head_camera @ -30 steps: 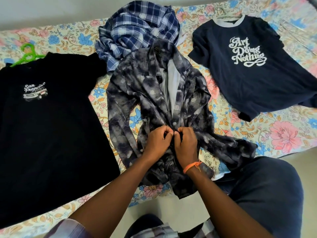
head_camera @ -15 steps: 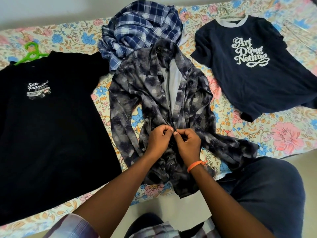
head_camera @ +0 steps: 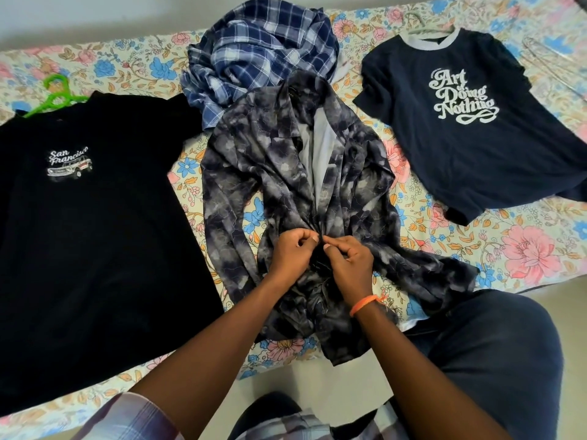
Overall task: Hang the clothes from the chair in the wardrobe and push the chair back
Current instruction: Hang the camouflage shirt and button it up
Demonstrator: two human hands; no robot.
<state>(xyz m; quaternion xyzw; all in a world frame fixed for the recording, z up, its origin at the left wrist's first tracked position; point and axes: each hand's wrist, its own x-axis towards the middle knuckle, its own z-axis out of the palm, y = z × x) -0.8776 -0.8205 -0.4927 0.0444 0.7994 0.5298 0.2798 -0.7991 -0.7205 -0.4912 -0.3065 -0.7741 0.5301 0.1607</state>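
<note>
Both hands work at the front opening of a grey and navy mottled button-up shirt (head_camera: 286, 192): the left hand (head_camera: 293, 252) and the right hand (head_camera: 351, 260), an orange thread band on its wrist, each pinch one edge of the fabric, fingertips almost meeting. The shirt lies at the middle of the floral bedsheet (head_camera: 524, 249), its hem over the near edge. Behind it sits a crumpled blue plaid shirt (head_camera: 263, 52). A black T-shirt on a green plastic hanger (head_camera: 55, 95) lies left, a navy printed T-shirt (head_camera: 470, 122) right.
</note>
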